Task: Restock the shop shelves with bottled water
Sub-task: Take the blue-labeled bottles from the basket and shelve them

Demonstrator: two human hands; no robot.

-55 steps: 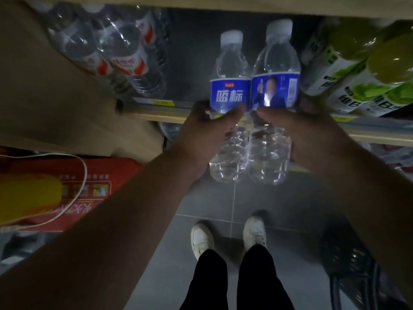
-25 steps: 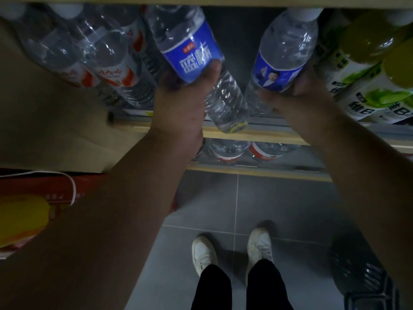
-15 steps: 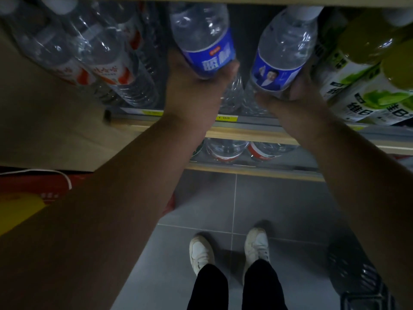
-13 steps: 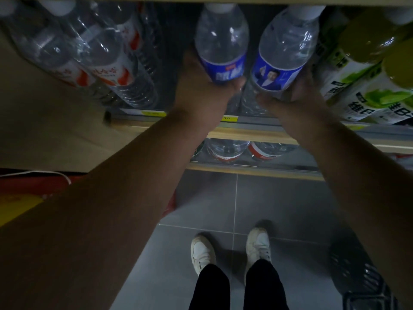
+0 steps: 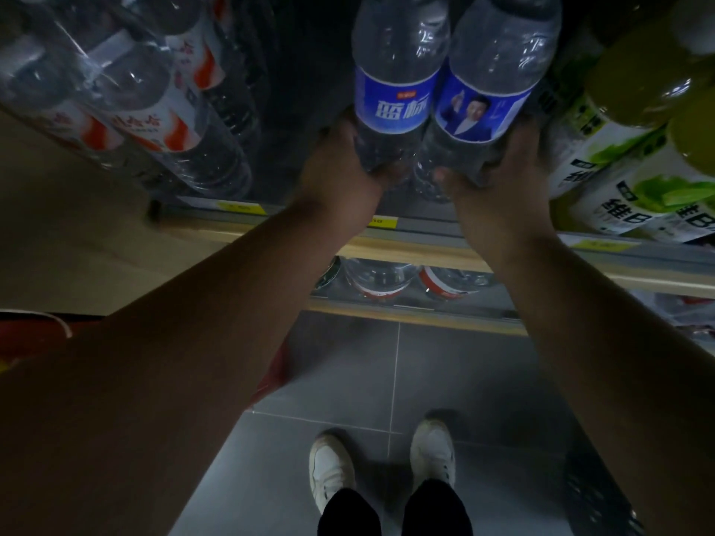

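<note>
Having been tilted a second ago, the left bottle (image 5: 394, 98) is now gripped upright by the left hand (image 5: 344, 168), touching the right bottle (image 5: 483, 106) gripped by the right hand (image 5: 499, 179); placement on the shelf (image 5: 410, 245) is judged imminent.

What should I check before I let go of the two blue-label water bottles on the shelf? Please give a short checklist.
1. Left hand grips the left bottle: ok.
2. Right hand grips the right bottle: ok.
3. The bottles are side by side and both blue labels face outward: ok.
4. Bottle bases rest flat on the shelf: cannot tell, the fingers hide them.
5. Free room behind the bottles: cannot tell, too dark.
</note>
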